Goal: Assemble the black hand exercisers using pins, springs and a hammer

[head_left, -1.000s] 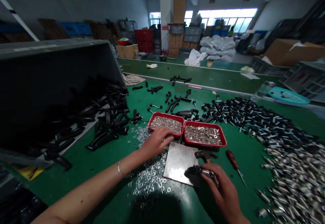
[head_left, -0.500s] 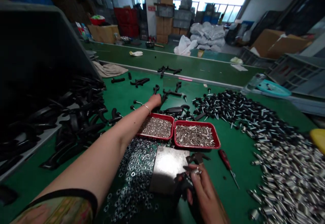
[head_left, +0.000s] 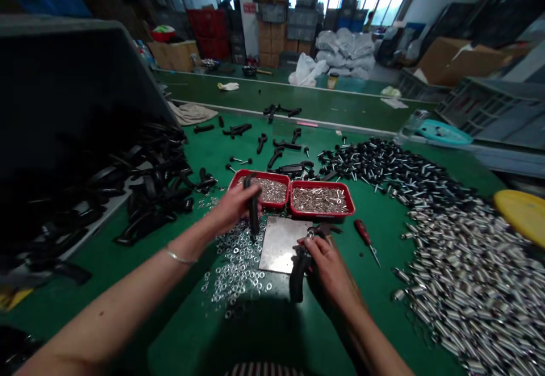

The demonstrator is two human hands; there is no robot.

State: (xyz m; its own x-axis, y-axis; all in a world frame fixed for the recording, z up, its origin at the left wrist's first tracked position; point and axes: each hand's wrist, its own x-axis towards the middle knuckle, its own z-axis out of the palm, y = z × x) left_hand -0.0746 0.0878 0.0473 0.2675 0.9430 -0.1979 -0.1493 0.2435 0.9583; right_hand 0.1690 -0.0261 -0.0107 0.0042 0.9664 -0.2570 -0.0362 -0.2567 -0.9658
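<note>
My left hand (head_left: pixel 233 204) is closed round a black plastic handle (head_left: pixel 254 217), held upright over the left red tray (head_left: pixel 281 201) and the loose washers. Another black handle (head_left: pixel 297 282) hangs from my right hand (head_left: pixel 324 255), with its grip end pointing down. A small shiny metal part shows at the right fingertips; its kind is too small to make out. Beneath that hand lies a hammer (head_left: pixel 327 229) with a wooden shaft. Between the hands, a flat metal plate (head_left: pixel 279 245) rests on the green table. Many metal rings (head_left: pixel 238 271) are spread left of it.
A second red tray (head_left: pixel 349 205) holds small pins. Right of it lie a red-handled screwdriver (head_left: pixel 363 232), black-headed bolts (head_left: pixel 374 163) and a heap of metal springs or sleeves (head_left: pixel 451 262). Black handles (head_left: pixel 157 194) spill from a tipped bin (head_left: pixel 128 41) at left.
My left hand has come back from the far handles toward me, bringing one black handle. My right hand has lifted slightly, still holding its handle. The view has shifted.
</note>
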